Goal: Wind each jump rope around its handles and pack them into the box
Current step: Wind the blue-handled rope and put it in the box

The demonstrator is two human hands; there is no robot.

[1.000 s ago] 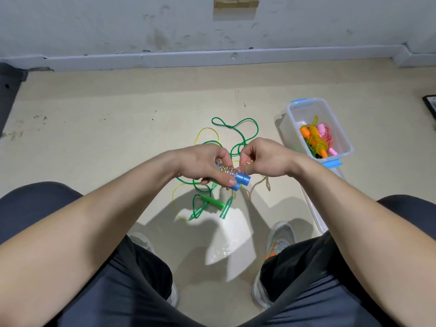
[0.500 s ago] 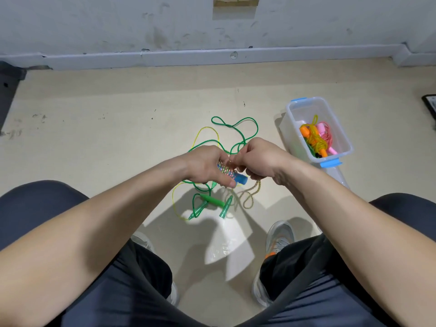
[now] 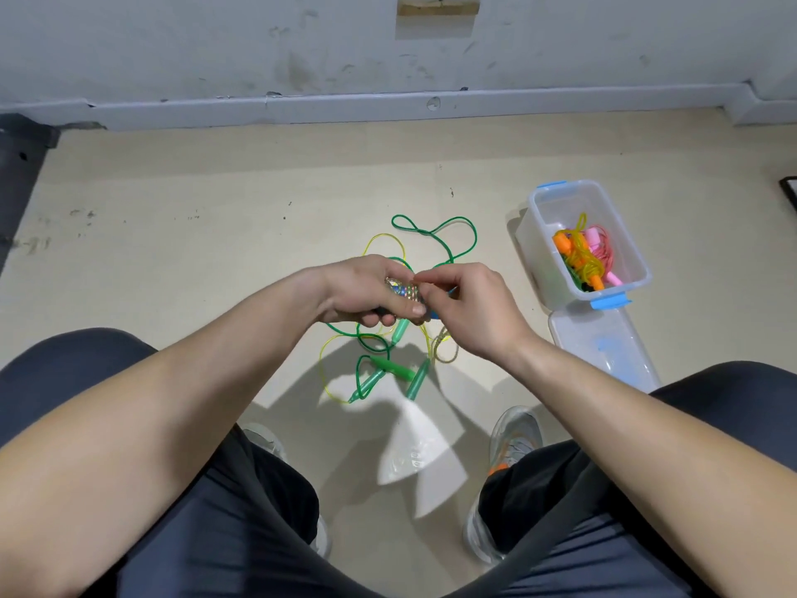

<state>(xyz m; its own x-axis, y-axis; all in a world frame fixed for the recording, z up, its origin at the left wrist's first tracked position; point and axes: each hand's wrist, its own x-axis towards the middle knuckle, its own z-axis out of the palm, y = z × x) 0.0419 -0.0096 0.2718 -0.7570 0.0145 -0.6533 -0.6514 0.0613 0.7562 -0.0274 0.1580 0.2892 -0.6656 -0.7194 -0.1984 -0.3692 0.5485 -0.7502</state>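
My left hand (image 3: pixel 366 291) grips the blue handles (image 3: pixel 405 294) of a jump rope, with clear cord wound around them. My right hand (image 3: pixel 470 308) pinches that cord just above the bundle, fingertips touching the left hand's. The loose tail of the clear cord (image 3: pixel 444 349) hangs down to the floor. Below my hands lies a green jump rope (image 3: pixel 448 248) with green handles (image 3: pixel 394 371), tangled with a thin yellow cord (image 3: pixel 327 373). A clear box (image 3: pixel 634 256) with blue clips stands at the right, holding wound orange and pink ropes (image 3: pixel 582 256).
The box's clear lid (image 3: pixel 604 351) lies on the floor just in front of the box. My knees and shoes (image 3: pixel 513 442) frame the lower view. A wall with a skirting board runs along the back. A dark object (image 3: pixel 789 187) pokes in at the right edge.
My right hand has come over the top of the handle bundle, carrying the cord round it. The hanging tail has become shorter. The blue handle end is now mostly hidden by my fingers.
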